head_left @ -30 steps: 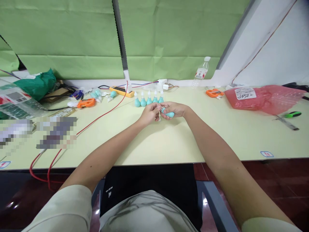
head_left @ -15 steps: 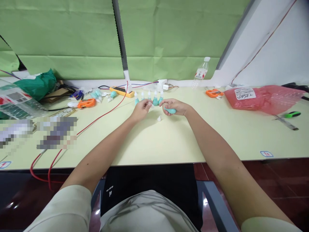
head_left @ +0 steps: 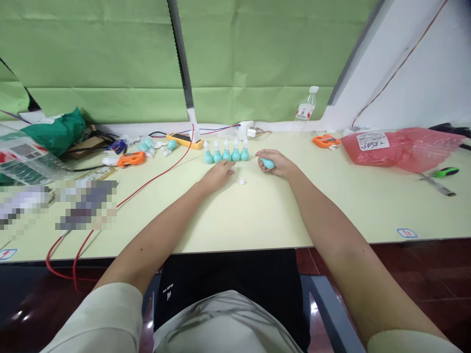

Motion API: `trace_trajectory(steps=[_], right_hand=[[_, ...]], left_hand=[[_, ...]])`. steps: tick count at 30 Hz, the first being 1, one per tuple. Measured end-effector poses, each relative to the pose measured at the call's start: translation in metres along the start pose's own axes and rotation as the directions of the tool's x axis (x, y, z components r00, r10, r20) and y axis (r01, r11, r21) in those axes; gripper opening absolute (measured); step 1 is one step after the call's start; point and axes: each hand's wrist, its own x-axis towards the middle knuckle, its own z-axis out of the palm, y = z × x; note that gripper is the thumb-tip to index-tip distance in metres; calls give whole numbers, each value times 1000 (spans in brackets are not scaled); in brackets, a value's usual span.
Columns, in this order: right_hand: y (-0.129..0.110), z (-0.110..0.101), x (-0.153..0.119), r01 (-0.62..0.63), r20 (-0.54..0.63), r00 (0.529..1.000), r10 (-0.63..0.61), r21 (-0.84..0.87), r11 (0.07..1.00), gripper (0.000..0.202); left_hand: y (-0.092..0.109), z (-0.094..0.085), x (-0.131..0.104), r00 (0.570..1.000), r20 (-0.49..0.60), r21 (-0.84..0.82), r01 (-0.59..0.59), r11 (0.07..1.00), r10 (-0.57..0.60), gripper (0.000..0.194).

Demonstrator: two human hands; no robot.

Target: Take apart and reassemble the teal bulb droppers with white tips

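Note:
My right hand [head_left: 276, 163] is closed around a teal squeeze bulb [head_left: 267, 163], its rounded end showing between the fingers. On the left, my left hand [head_left: 219, 175] is low over the table, fingertips pinched together with a small whitish piece [head_left: 232, 169] just showing at them. A white nozzle tip [head_left: 242, 181] lies on the table between my hands, apart from both. Just beyond my left hand, several teal bulbs with white nozzles [head_left: 226, 154] stand upright in a row.
Behind the row are a yellow multimeter [head_left: 185, 141] and a white plug [head_left: 247, 131]. A red cable [head_left: 154, 175] crosses the table's left side. Bagged teal bulbs [head_left: 146, 145] and an orange tool [head_left: 131, 159] lie left; a clear bottle [head_left: 305, 110], another orange tool [head_left: 326, 141] and a pink bag [head_left: 393, 147] are right.
My hands have moved apart: the left came down toward me, the right shifted slightly right with the teal bulb. The row of bulbs now shows fully. The white tip on the table looks differently turned.

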Motion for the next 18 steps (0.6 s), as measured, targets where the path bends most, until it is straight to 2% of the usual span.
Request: trace_trajectory(steps=[8, 12, 18], right_hand=[[0, 1, 0, -42, -15, 999, 42, -23, 999, 39], [1, 0, 1, -44, -22, 999, 43, -22, 999, 38], [0, 1, 1, -47, -16, 999, 47, -34, 998, 36]], left_hand=[[-1, -6, -5, 999, 18, -107, -37, 994, 40, 60], [-1, -8, -7, 999, -8, -163, -44, 986, 43, 54], [0, -4, -4, 999, -34, -171, 27, 985, -33, 38]])
